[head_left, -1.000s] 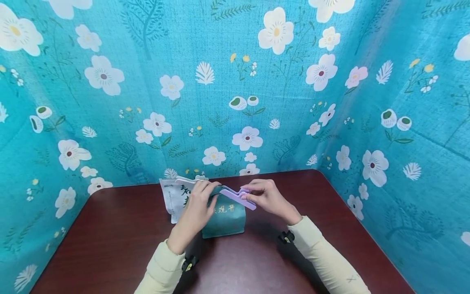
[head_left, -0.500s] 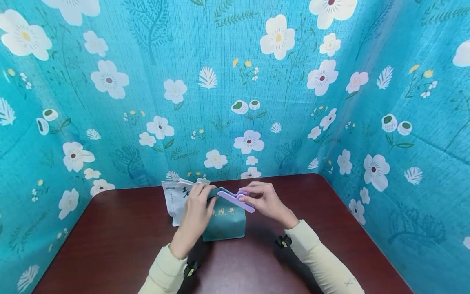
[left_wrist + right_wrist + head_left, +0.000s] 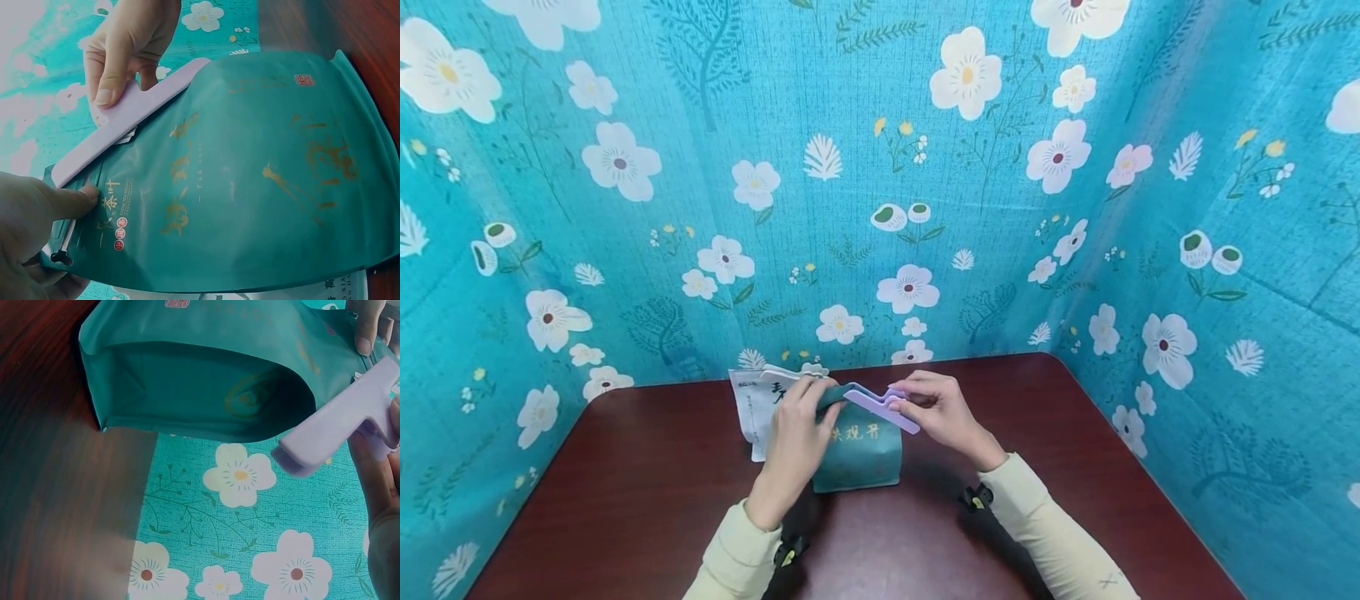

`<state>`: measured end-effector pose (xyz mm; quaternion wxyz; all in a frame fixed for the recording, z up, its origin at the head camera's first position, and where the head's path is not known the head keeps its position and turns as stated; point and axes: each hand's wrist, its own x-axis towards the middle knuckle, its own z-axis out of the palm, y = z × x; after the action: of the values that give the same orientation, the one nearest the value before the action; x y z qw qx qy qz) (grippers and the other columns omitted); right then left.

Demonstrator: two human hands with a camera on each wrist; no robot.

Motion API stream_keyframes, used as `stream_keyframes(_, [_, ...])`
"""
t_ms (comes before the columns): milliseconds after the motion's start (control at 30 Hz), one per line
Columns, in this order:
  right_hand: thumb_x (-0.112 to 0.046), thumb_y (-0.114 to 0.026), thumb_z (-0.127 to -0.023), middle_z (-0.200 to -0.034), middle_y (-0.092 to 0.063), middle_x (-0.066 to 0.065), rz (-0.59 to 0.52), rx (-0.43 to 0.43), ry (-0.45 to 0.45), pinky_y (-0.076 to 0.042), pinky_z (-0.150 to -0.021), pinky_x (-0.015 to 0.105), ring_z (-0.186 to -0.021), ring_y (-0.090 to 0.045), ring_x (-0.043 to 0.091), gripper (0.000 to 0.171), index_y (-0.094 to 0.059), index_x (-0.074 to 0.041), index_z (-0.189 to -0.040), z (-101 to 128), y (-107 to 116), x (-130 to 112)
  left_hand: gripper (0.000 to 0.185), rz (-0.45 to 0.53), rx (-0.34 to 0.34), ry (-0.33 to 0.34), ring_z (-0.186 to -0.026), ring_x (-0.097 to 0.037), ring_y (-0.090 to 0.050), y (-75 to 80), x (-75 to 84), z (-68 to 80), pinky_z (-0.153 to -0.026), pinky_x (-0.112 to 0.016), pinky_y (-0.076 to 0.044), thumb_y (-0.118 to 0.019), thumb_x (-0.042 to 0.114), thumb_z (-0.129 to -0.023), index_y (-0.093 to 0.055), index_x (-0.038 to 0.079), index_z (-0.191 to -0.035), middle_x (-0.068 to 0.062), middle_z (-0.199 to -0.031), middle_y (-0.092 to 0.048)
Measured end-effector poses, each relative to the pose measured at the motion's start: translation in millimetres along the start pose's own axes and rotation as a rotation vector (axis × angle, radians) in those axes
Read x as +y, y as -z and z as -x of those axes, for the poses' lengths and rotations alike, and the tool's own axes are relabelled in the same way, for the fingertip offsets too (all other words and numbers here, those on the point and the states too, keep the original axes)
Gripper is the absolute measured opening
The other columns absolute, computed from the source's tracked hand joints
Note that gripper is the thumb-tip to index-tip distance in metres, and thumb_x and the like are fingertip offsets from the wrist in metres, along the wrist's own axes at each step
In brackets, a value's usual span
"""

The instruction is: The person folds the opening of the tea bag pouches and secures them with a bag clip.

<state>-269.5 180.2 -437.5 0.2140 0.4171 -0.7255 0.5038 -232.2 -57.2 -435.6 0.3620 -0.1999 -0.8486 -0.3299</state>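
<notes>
A teal tea pouch with gold characters stands upright on the dark red table. A lilac sealing clip lies along the pouch's top edge. My left hand pinches the top left corner of the pouch, thumb on its face, by the hinge end of the clip. My right hand pinches the handle end of the clip. The base of the pouch shows in the right wrist view.
A white pouch with dark characters stands behind the teal one, to its left. Teal floral cloth walls the table at the back and both sides. Bare table lies in front and to the right.
Both hands and the clip stay on the pouch's top. The hands have barely shifted; the view has moved slightly.
</notes>
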Motion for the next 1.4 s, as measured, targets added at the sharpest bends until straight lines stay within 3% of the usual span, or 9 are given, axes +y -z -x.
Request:
stream_keyframes(333, [0.011, -0.078, -0.080, -0.091, -0.072, 0.016, -0.003, 0.038, -0.044, -0.061, -0.064, 0.030, -0.072, -0.068, 0.019, 0.023, -0.076, 0.007, -0.103, 1, -3, 2, 0.027, 0.035, -0.002, 0.019, -0.087, -0.023, -0.068, 0.0, 1.0, -1.2, -0.076, -0.040, -0.059, -0.084, 0.003, -0.082, -0.071, 0.006, -0.105, -0.006, -0.095, -0.066])
stream_keyframes(800, [0.014, -0.077, -0.080, -0.090, -0.071, 0.018, -0.026, 0.049, -0.031, -0.061, -0.062, 0.031, -0.069, -0.068, 0.022, 0.023, -0.075, 0.009, -0.102, 0, -7, 3, 0.028, 0.041, -0.008, 0.040, -0.090, -0.024, -0.068, -2.6, -0.4, 1.3, -0.079, -0.041, -0.058, -0.084, 0.004, -0.081, -0.071, 0.004, -0.106, -0.008, -0.097, -0.067])
stream_keyframes(933, [0.015, -0.078, -0.079, -0.091, -0.071, 0.018, -0.026, 0.063, -0.035, -0.061, -0.062, 0.032, -0.069, -0.069, 0.024, 0.024, -0.075, 0.010, -0.102, 4, -10, 13, 0.031, 0.043, -0.017, 0.044, -0.091, -0.025, -0.068, -3.3, -0.2, 2.4, -0.080, -0.042, -0.058, -0.085, 0.003, -0.080, -0.071, 0.003, -0.108, -0.009, -0.099, -0.068])
stream_keyframes(1100, [0.007, -0.079, -0.082, -0.095, -0.073, 0.012, -0.038, 0.065, -0.042, -0.061, -0.063, 0.033, -0.073, -0.071, 0.018, 0.026, -0.077, 0.001, -0.107, 10, -12, 34, 0.032, 0.051, -0.017, 0.053, -0.092, -0.026, -0.069, -3.4, -0.5, 3.6, -0.081, -0.043, -0.058, -0.085, 0.003, -0.080, -0.071, 0.002, -0.109, -0.010, -0.100, -0.069])
stream_keyframes(1400, [0.005, -0.079, -0.083, -0.096, -0.073, 0.010, -0.060, 0.080, -0.032, -0.061, -0.062, 0.034, -0.072, -0.070, 0.021, 0.026, -0.077, -0.001, -0.108, 9, -15, 37, 0.033, 0.054, -0.029, 0.066, -0.094, -0.026, -0.069, -4.3, 0.0, 3.7, -0.084, -0.044, -0.058, -0.084, 0.004, -0.081, -0.071, 0.001, -0.112, -0.011, -0.101, -0.069])
